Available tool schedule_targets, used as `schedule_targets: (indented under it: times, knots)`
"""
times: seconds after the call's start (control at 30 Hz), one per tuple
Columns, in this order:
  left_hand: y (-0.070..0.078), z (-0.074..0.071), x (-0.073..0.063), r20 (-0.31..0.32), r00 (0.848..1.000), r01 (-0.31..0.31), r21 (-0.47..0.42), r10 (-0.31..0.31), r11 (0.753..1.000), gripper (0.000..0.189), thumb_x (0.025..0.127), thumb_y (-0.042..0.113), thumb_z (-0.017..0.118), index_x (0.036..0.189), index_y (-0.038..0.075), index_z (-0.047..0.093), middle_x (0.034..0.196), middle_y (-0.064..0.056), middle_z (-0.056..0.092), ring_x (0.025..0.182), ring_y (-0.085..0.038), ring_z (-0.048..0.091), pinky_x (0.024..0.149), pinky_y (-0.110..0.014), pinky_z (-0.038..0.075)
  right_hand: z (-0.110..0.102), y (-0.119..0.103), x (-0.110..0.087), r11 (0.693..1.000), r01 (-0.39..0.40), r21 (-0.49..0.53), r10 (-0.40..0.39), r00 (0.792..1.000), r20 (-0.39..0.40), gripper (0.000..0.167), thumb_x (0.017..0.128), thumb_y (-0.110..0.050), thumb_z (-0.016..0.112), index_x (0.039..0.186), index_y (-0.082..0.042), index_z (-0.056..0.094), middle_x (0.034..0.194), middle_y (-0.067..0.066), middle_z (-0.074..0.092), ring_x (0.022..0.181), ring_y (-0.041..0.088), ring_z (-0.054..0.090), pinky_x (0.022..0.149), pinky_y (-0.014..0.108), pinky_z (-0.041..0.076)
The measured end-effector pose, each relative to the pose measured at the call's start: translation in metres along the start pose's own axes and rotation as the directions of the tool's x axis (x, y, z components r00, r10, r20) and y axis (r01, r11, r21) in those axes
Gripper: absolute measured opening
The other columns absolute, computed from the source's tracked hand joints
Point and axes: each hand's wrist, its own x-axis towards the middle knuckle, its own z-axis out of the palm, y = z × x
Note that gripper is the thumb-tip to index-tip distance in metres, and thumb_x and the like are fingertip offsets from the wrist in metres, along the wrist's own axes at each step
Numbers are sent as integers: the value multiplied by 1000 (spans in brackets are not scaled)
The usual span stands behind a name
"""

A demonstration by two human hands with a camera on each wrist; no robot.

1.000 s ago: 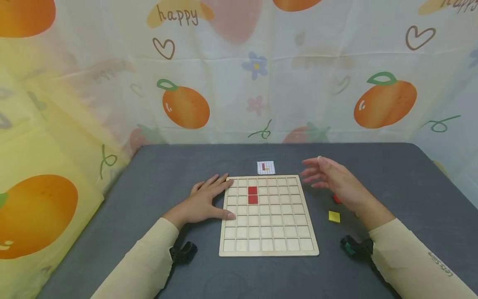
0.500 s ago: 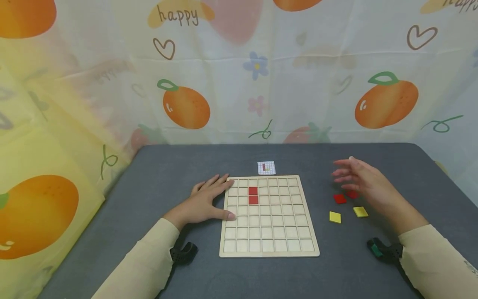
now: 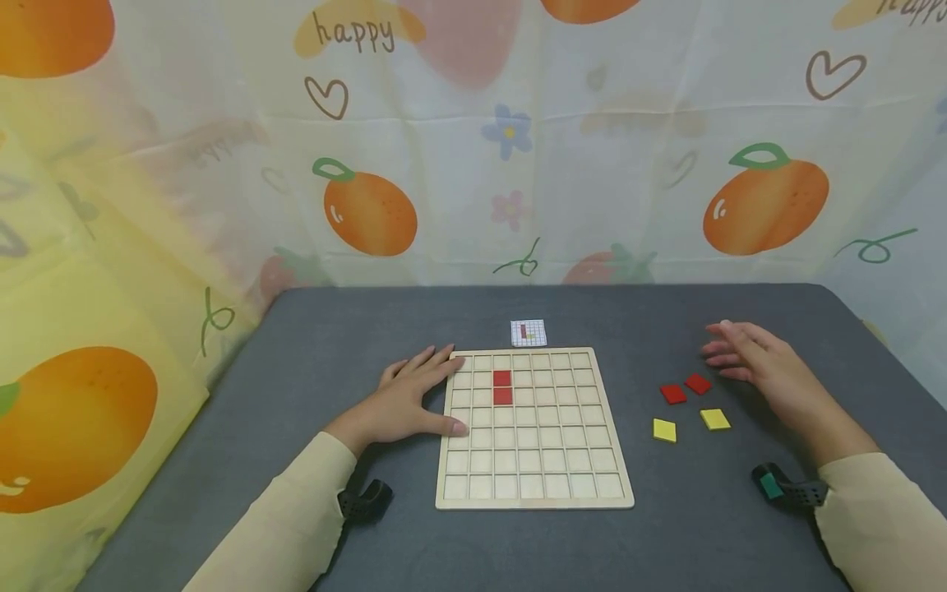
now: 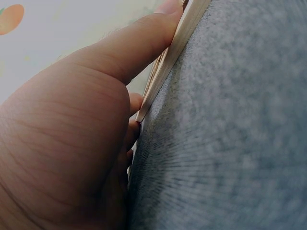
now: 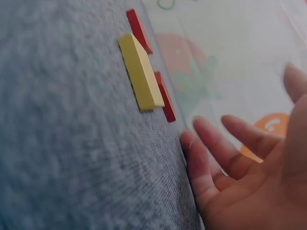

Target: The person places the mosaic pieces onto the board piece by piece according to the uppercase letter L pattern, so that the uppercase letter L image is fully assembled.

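A light wooden grid board (image 3: 534, 502) lies in the middle of the table, with two red tiles (image 3: 502, 396) set one above the other in its third column. My left hand (image 3: 403, 403) rests at the board's left edge, thumb and a fingertip on the rim; the left wrist view has the thumb (image 4: 139, 45) over the wooden side. To the right, my right hand (image 3: 769, 370) is relaxed and holds nothing, its fingers loosely bent. Beside it on the table lie two loose red tiles (image 3: 673, 394) and two yellow tiles (image 3: 715, 419).
A small printed grid card (image 3: 528, 333) with red and yellow marks lies just beyond the board's far edge. The grey table (image 3: 355, 321) ends at a fruit-patterned cloth (image 3: 444, 123) hanging behind it. Each wrist wears a black strap mount (image 3: 366, 501).
My right hand has drawn away from the board to the right, past the loose tiles, uncovering the red and yellow ones. The left hand and the board have stayed put.
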Motion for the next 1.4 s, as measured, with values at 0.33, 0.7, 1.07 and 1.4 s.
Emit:
schedule_targets:
  times: [0.33,0.7,1.07,1.4]
  knots:
    - [-3,0,1,3,1000,7,12,-7,1000,118,84,78,81,175,25,29,181,2,11,166,-25,-1,124,-63,-1,3,6,1,969,20,-245,13,991,130,63,107,-31,76,155,3,53,144,24,61,120,26,59,86,23,52]
    - [-3,0,0,2,1000,10,5,-10,1000,118,83,78,81,175,26,29,181,3,12,166,-24,0,124,-62,-1,6,0,4,939,94,-330,-40,985,166,44,101,-21,84,133,5,70,136,22,56,121,40,54,92,35,50]
    - [-1,-2,0,5,1000,6,4,-6,1000,118,83,77,82,175,24,30,181,1,12,166,-27,0,123,-63,-1,12,0,2,948,104,-301,-63,988,140,14,99,-17,85,105,-7,78,123,14,59,105,28,55,79,29,53]
    - [0,-1,0,-1,1000,-2,9,2,1000,116,84,74,83,175,24,31,181,0,13,166,-27,1,124,-63,0,15,-5,-2,949,52,-312,-36,998,58,20,102,-18,82,116,-4,76,104,6,72,92,24,65,74,29,54]
